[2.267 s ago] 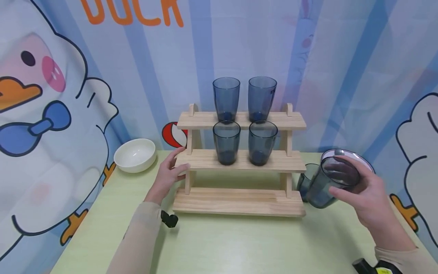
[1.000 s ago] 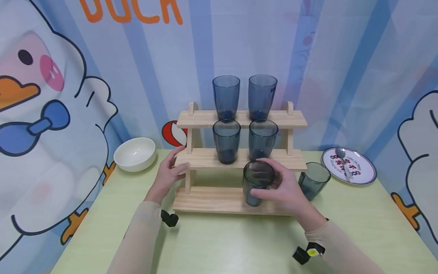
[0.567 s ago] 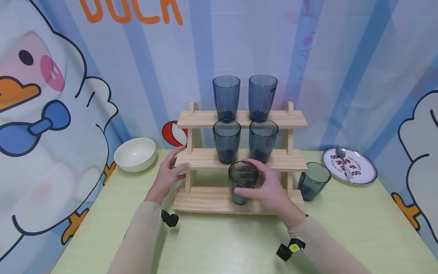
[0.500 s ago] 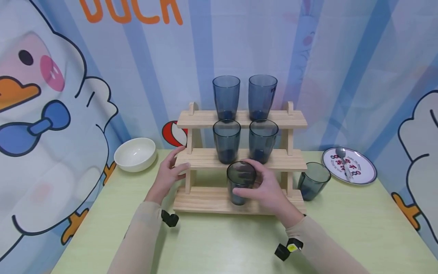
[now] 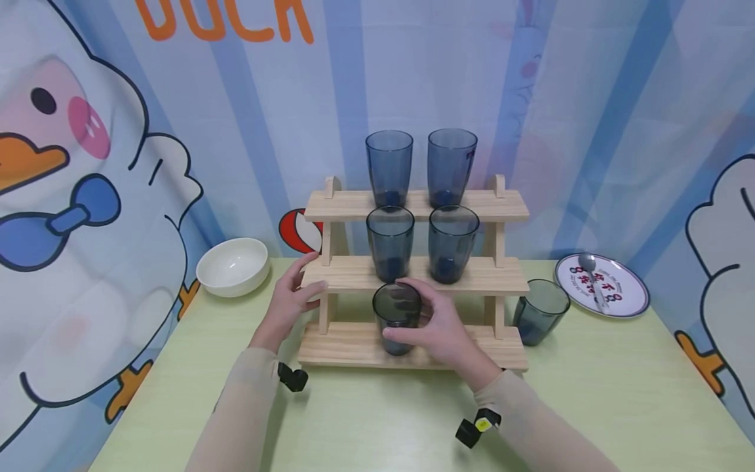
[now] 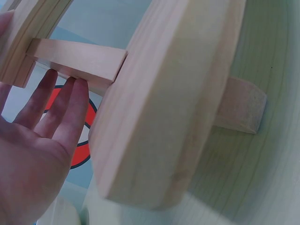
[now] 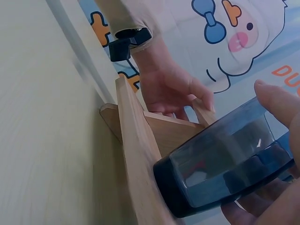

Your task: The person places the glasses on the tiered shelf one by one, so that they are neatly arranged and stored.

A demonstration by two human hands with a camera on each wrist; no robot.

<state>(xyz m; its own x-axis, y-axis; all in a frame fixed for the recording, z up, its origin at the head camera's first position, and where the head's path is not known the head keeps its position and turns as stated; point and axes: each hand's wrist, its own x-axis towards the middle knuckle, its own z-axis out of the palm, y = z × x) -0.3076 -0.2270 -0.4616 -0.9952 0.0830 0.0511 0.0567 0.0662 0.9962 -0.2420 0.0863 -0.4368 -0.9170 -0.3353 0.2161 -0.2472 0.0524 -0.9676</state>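
Observation:
A three-tier wooden shelf point(image 5: 348, 344) stands mid-table in the head view. My left hand point(image 5: 289, 301) grips the left end of its middle board, thumb in front; in the left wrist view its fingertips point(image 6: 79, 86) touch an upright. My right hand point(image 5: 442, 328) holds a smoky blue tumbler point(image 5: 389, 314) by its side, upright over the bottom board, left of centre. Its base is right at that board in the right wrist view. Two like tumblers, one of them the left tumbler point(image 5: 392, 246), stand on the middle board. Two more, including the right tumbler point(image 5: 451, 164), stand on top.
Another tumbler point(image 5: 539, 314) stands on the table at the shelf's right side. Behind it lies a patterned plate point(image 5: 631, 298) with a spoon point(image 5: 596, 282) on it. A white bowl point(image 5: 232, 269) sits at the back left. A printed curtain point(image 5: 265, 131) hangs behind the table.
My right hand has brought the tumbler from beside the plate over to the bottom board, then further left along it. The left hand keeps its place on the shelf.

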